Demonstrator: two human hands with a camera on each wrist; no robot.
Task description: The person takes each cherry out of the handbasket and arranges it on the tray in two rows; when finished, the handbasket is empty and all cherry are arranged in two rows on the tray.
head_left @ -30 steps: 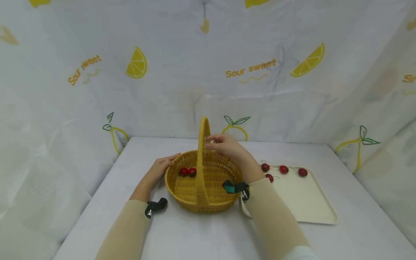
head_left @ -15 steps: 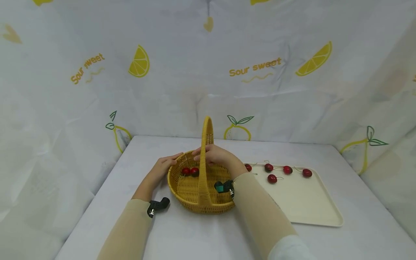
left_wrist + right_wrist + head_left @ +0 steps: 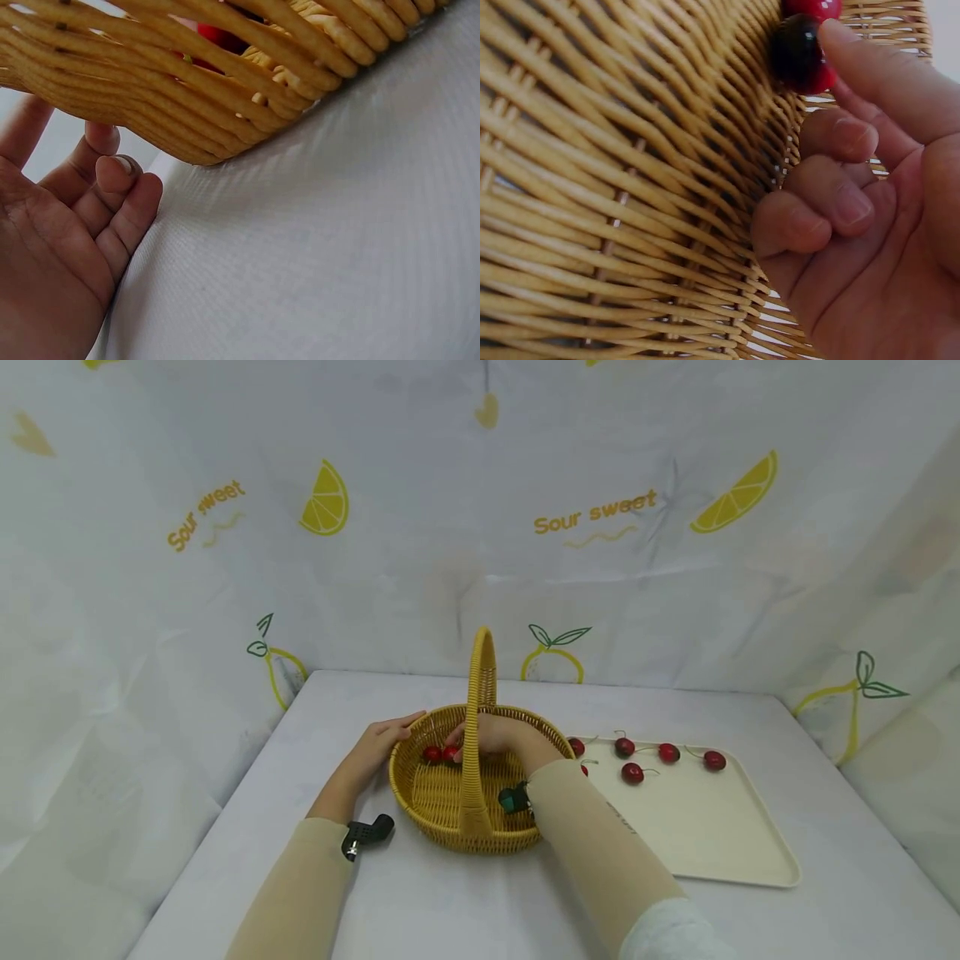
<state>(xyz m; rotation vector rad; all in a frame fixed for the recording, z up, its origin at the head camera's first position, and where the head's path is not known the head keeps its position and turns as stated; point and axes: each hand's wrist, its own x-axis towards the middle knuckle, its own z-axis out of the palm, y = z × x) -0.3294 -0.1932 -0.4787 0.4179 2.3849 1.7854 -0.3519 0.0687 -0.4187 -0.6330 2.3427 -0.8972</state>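
Observation:
A yellow wicker basket [image 3: 431, 835] with a tall arched handle stands on the table. My left hand [image 3: 372, 752] holds its left rim, thumb on top and index finger along the outside. In the left wrist view, the other fingers [image 3: 139, 202] curl loosely beside the woven wall. My right hand [image 3: 498, 735] reaches into the basket behind the handle. Its thumb and index finger pinch a dark red cherry [image 3: 799, 56] low in the basket, the rest of its fingers curled in. Another cherry [image 3: 432, 755] lies right beside that one.
To the right lies a cream tray [image 3: 720, 827] bearing several cherries with stems, such as a cherry [image 3: 632, 773] near its middle. The right sleeve [image 3: 600, 843] crosses over the tray's left part. A white curtain [image 3: 420, 585] with lemon prints hangs behind the table.
My right hand has come down past the handle into the basket, to the cherries there. My left hand stays at the rim. The whole view has shifted slightly.

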